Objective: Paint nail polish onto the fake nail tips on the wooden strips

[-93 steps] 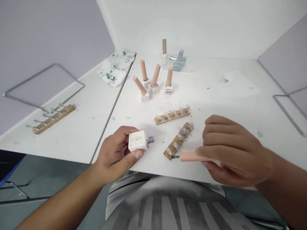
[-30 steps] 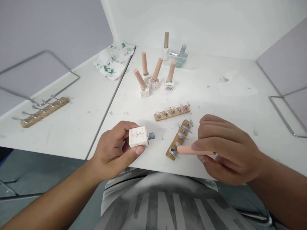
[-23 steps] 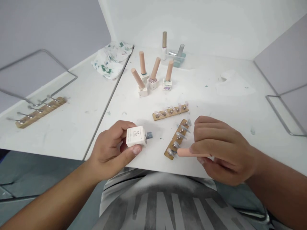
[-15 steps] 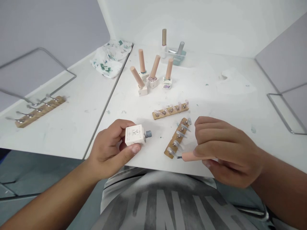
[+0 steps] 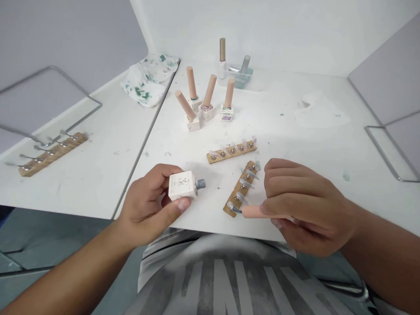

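Brush [image 5: 254, 212] back on the nail tip, right hand [image 5: 302, 205] gripping; left hand [image 5: 147, 205] clasps the open bottle [image 5: 182, 186].

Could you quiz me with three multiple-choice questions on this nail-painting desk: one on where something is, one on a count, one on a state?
1. Where does the brush tip touch?
A. the near end of the near strip
B. the far strip
C. the cloth

2. How many peach-capped bottles stand clustered mid-table?
A. two
B. four
C. six

3. The bottle in the left hand is:
A. capped
B. uncapped
C. lying on the table

Answers: 1 A, the brush held by the right hand meets the nail tip nearest the person. 2 B, four peach caps stand there. 3 B, its grey neck is bare.
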`<state>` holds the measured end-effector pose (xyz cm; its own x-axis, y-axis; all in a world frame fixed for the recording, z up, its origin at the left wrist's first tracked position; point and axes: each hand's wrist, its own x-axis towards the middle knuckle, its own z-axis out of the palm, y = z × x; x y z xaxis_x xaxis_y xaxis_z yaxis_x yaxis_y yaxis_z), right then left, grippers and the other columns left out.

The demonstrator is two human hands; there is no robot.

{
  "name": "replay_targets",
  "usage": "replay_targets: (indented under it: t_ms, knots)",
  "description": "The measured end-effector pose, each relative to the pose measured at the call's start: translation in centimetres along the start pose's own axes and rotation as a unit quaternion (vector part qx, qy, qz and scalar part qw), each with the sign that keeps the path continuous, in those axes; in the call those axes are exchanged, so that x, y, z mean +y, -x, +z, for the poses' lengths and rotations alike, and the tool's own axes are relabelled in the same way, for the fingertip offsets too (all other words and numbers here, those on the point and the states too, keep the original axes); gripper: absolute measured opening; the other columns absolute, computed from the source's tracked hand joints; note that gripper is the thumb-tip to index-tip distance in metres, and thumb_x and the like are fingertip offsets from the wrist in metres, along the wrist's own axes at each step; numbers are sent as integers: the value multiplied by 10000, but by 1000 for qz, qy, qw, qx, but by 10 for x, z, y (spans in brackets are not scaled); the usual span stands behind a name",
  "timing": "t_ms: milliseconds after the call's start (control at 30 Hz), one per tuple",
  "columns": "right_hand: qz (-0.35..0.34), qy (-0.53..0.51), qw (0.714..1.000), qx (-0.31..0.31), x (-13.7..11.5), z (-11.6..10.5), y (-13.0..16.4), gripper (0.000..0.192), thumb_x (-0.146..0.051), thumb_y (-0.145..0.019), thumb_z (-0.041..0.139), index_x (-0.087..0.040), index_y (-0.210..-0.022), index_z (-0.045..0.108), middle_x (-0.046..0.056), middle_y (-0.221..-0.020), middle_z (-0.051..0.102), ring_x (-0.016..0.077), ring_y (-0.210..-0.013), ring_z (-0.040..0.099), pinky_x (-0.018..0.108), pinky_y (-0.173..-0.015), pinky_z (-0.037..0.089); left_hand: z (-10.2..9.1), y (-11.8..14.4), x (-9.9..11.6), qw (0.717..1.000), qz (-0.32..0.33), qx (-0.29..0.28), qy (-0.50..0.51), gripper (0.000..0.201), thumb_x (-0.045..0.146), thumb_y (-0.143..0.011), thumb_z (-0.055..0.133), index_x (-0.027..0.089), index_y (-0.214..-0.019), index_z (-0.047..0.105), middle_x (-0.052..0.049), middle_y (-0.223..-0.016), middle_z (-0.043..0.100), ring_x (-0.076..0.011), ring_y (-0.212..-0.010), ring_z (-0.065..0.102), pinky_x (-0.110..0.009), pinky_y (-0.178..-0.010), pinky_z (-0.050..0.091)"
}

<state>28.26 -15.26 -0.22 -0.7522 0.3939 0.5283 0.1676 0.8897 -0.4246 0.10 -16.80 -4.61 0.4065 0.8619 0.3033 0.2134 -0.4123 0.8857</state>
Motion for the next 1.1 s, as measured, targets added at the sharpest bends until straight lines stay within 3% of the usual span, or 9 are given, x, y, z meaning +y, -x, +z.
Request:
replay_targets:
  t_ms: [400, 767, 933, 1100]
  knots:
    - [18, -57, 998, -14, -1, -7, 2, 259, -15, -664, 430, -155, -827, 574, -20, -520, 427, 121, -477, 346, 314, -527, 267, 2, -1, -1, 1000, 7, 16, -4, 209, 267, -859, 600, 171, -1034, 536, 29, -665, 521, -76, -499, 390, -177, -419, 321]
    - [17, -17, 996, 82, 4, -2, 3, 254, -24, -671, 479, -164, -866, 562, -19, -561, 419, 120, -517, 377, 298, -504, 308, 0, 0, -1, 1000, 21, -6, -12, 224, 249, -876, 570, 156, -1070, 509, 24, -664, 506, -79, -512, 398, -181, -437, 338]
    - [14, -2, 991, 136, 8, 0, 5, 308, -23, -681, 541, -155, -959, 564, 14, -639, 540, 126, -553, 484, 302, -517, 394, 0, -1, 0, 994, 76, -59, -44, 269, 278, -858, 569, 147, -1080, 494, 4, -653, 566, -104, -510, 485, -201, -443, 356]
    - [-7, -22, 990, 140, 7, 5, 2, 354, 19, -680, 552, -125, -1003, 575, 31, -635, 582, 131, -541, 543, 301, -516, 428, 2, -2, 2, 992, 93, -62, -52, 253, 311, -885, 531, 156, -1081, 492, 18, -594, 558, -116, -503, 497, -209, -432, 318]
